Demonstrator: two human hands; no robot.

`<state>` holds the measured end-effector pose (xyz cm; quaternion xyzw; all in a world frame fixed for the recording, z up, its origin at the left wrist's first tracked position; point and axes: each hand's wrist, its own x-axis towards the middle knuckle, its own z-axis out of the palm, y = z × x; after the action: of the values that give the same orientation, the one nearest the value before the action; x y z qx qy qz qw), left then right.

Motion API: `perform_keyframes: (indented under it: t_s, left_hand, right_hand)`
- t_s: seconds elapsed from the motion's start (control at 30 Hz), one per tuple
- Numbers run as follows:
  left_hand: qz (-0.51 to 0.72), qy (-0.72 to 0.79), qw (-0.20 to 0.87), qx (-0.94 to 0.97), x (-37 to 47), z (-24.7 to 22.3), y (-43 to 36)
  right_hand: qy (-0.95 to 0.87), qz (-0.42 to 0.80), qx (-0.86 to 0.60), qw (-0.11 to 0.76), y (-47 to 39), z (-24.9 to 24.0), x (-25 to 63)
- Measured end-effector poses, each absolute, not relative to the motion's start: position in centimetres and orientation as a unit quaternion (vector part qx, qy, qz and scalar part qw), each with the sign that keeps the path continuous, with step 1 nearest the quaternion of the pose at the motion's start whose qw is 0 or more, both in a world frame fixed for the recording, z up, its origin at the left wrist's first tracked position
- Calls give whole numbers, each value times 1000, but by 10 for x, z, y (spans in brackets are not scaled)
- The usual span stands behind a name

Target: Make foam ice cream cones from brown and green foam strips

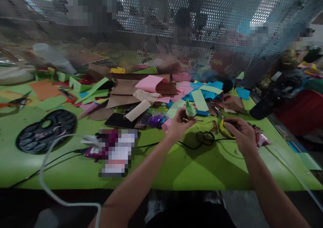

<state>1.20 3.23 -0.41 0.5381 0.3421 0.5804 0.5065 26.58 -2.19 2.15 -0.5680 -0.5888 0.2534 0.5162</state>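
Note:
In the middle of the head view, my left hand (178,126) pinches a small folded piece of light green paper (190,109) that stands up from the fingertips. To the right of it, my right hand (241,133) is closed around the yellow handles of a pair of scissors (223,124). The scissor blades point up and to the left, apart from the green paper. Whether the blades are parted is hard to make out. A black cable (188,147) with a small coil runs across the table below and between both hands.
The green table (176,174) carries a heap of coloured paper (151,83) along the mesh wall. At left lie a black palette-like tray (46,132), a blurred-out phone (118,154) and a white cable (54,194). A dark phone (121,120) and a purple bag (155,121) lie near my left hand.

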Motion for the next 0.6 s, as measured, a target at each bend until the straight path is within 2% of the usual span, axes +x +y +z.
perform_keyframes:
  t_s: [0.2, 0.3, 0.47, 0.6]
  left_hand:
    - [556, 312, 539, 549, 20, -1, 20]
    - [556, 294, 544, 555, 21, 2, 15]
    - [542, 301, 550, 560, 21, 9, 15]
    - [516, 253, 593, 565, 21, 12, 15]
  right_hand:
    - [-697, 274, -476, 461, -10, 46, 201]
    - [-697, 286, -448, 481, -2, 50, 181]
    - [-709, 201, -447, 507, -3, 59, 179]
    - [-699, 224, -446, 512, 0, 71, 184]
